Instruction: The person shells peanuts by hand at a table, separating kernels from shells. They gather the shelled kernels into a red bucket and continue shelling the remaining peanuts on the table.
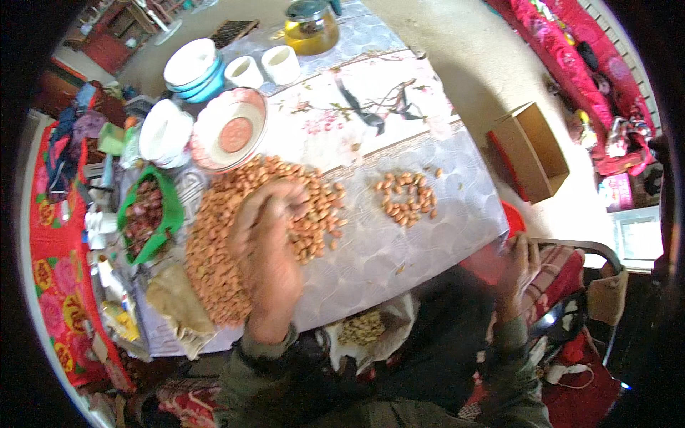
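A broad pile of reddish-brown peanut kernels (214, 262) covers the table's left side. My left hand (270, 219) is over the pile, its fingers curled and blurred; whether it holds any kernels cannot be made out. A smaller cluster of kernels (408, 200) lies apart, to the right. Off the table's near right corner, my right hand (520, 265) grips a red plastic container (484, 263), which is blurred and partly hidden by the table corner. Below the table's front edge, a pale bag (398, 321) holds light-coloured pieces (361, 327).
A green bag of dark red pieces (174, 211), a tan cloth bag (176, 305), a patterned bowl (257, 115), white bowls (160, 131) and cups (281, 64) line the left and far table (369, 267). A glass teapot (310, 35) stands beyond. An open cardboard box (527, 152) sits right.
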Action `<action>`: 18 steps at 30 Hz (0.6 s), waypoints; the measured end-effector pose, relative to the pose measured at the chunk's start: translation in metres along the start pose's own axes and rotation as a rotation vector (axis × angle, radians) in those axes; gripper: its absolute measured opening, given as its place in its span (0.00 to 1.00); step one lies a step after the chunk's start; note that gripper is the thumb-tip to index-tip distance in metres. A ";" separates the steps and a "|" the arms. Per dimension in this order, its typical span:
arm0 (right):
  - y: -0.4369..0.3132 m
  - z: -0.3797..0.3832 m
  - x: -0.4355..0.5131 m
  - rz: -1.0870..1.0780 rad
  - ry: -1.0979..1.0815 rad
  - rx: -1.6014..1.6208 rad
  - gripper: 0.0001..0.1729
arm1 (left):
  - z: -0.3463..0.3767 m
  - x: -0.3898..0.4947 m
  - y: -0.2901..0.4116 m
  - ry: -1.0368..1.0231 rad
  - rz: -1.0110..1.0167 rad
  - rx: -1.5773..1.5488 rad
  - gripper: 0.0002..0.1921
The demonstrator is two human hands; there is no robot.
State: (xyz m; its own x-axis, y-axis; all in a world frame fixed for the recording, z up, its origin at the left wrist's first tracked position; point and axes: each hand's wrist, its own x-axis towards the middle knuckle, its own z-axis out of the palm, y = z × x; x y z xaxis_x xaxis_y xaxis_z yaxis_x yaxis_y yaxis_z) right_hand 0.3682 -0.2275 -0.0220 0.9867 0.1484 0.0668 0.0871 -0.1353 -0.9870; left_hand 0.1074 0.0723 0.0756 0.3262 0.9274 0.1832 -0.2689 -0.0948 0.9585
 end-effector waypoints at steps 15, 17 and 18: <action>-0.044 0.061 -0.048 0.044 -0.348 -0.114 0.07 | -0.003 -0.013 -0.026 -0.517 -0.121 0.421 0.15; -0.050 0.076 -0.042 -0.148 -0.473 -0.244 0.06 | 0.011 -0.014 -0.028 -0.659 0.015 0.596 0.19; -0.051 0.086 -0.039 -0.298 -0.475 -0.278 0.06 | 0.020 -0.014 -0.030 -0.728 0.086 0.678 0.21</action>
State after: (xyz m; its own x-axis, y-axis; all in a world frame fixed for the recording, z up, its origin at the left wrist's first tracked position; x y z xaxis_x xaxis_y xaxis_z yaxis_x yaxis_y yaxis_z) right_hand 0.3137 -0.1425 0.0131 0.7511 0.6299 0.1979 0.4450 -0.2615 -0.8565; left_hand 0.1287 0.0548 0.0486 0.8670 0.4812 0.1291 0.1827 -0.5482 0.8162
